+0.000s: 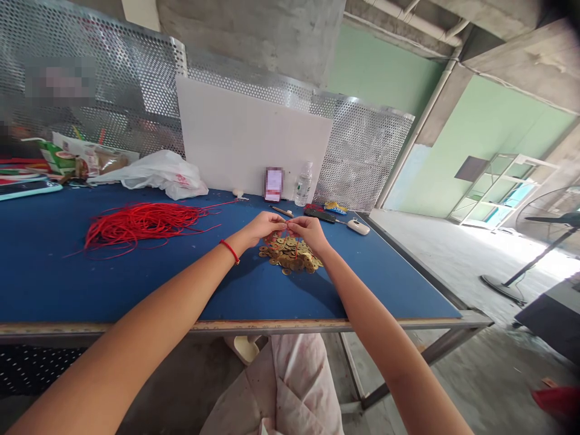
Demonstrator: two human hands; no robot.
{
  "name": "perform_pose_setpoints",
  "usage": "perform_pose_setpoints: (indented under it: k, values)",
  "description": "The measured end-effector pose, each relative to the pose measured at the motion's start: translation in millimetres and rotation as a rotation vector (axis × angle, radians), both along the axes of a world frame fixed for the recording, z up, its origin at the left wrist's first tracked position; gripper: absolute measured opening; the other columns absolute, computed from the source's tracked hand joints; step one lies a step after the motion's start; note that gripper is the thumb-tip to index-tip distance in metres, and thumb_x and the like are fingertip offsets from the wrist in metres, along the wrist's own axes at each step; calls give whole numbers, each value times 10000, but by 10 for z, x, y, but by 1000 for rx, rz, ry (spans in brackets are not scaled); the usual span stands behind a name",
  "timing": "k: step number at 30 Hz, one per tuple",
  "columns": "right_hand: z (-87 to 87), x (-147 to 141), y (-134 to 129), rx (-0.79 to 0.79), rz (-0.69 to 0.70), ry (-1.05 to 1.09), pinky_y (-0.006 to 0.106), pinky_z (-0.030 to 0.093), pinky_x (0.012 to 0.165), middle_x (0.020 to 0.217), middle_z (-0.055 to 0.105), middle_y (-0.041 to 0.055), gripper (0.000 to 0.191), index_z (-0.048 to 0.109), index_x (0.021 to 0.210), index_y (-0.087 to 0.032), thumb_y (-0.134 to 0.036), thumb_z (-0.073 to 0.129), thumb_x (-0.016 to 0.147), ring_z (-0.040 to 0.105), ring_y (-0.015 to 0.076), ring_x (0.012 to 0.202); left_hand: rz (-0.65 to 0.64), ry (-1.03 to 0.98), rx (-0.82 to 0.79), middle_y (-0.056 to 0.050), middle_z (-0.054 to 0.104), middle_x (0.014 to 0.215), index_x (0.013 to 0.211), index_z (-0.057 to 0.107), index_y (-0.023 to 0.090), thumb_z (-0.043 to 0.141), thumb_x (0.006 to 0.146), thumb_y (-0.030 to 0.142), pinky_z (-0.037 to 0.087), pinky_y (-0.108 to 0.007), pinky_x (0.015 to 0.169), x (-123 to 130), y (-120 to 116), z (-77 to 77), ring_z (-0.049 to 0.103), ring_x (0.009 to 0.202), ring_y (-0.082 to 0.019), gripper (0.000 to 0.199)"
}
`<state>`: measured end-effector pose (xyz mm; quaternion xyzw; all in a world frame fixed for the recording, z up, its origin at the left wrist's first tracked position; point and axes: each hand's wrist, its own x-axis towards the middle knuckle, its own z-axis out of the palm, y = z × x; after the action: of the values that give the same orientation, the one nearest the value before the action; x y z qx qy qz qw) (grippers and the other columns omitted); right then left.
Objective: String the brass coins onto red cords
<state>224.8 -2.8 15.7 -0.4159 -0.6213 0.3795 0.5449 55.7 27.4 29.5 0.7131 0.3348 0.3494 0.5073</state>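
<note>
Cord [297, 246] is pinched between my left hand [264, 226] and right hand [310, 232] fingertips, likely for control. Coins [290, 261] lie heaped beneath, handily close; red strands [140, 223] sit leftward, presumably avoiding tangles.

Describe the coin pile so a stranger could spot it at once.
Start with the blue table, then find the left hand and right hand together over it. The coin pile shows just below them: small gold discs heaped loosely, unlike the strands of red cord to the left.

Red print is showing on the white plastic bag [158, 172] and markings on the blue-and-yellow packet [335, 208], but nothing is reading legibly.
</note>
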Motion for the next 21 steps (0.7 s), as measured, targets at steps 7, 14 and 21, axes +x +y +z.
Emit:
perform_pose_setpoints:
  k: [7,14,21]
  values:
    - [5,-4,-7,174,-141,-228,261,475,572,602,645,10,128,701,748,-165,-284,659,727,580,133,557,8,60,35,16,515,597,724,595,147,682,770,345,281,-208,390,9,-63,56,431,433,-67,220]
    - [49,17,-13,236,-188,-209,274,481,600,652,661,17,127,690,770,-174,-282,643,721,593,145,596,-28,26,-27,23,517,578,757,603,155,708,762,371,264,-204,384,-10,-30,71,407,408,-59,240]
    - [24,34,17,181,-185,-146,265,480,605,695,657,6,129,603,774,-191,-296,633,704,599,141,645,-96,-168,-222,14,542,637,799,647,151,805,671,365,321,-193,401,-30,-29,102,458,473,-67,296]
